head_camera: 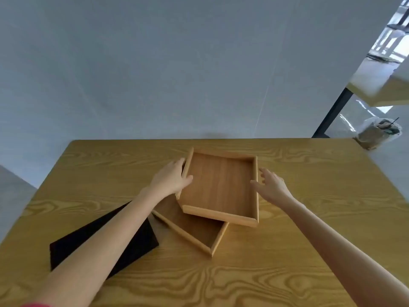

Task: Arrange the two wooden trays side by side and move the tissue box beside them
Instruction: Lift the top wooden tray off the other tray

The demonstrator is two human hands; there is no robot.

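Note:
Two wooden trays lie stacked askew in the middle of the table. The upper tray (221, 185) rests slanted on the lower tray (194, 231), which pokes out toward the front left. My left hand (171, 179) grips the upper tray's left rim, thumb inside the wall. My right hand (271, 185) hovers with fingers spread at the upper tray's right rim, thumb near the wall; contact is unclear. A flat black tissue box (88, 244) lies at the front left, partly hidden under my left forearm.
The wooden table (309, 218) has its far edge just behind the trays, and a grey wall rises beyond it. At the far right stand a white table with a black leg (332, 111) and a bin lined with a bag (378, 134).

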